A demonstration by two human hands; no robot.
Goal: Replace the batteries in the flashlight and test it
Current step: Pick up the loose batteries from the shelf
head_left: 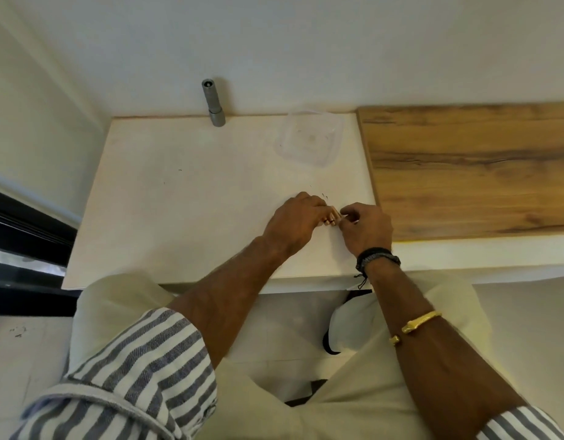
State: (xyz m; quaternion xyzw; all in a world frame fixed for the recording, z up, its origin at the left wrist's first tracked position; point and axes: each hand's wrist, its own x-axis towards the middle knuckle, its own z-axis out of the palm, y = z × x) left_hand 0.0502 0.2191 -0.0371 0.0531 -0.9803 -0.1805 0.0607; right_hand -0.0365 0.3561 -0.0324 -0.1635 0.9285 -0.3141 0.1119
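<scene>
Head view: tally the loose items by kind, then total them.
Flashlight: 1
Clear tub: 1
Batteries: 1 bunch, held between left hand and right hand; cells too hidden to count
Total: 3

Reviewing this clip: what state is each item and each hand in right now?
flashlight: upright at the table's far edge, untouched.
batteries: bundled together, held between both hands.
left hand: fingers curled round the batteries.
right hand: pinches at the batteries' end.
plastic container: on the table, apart from the hands; contents unclear.
</scene>
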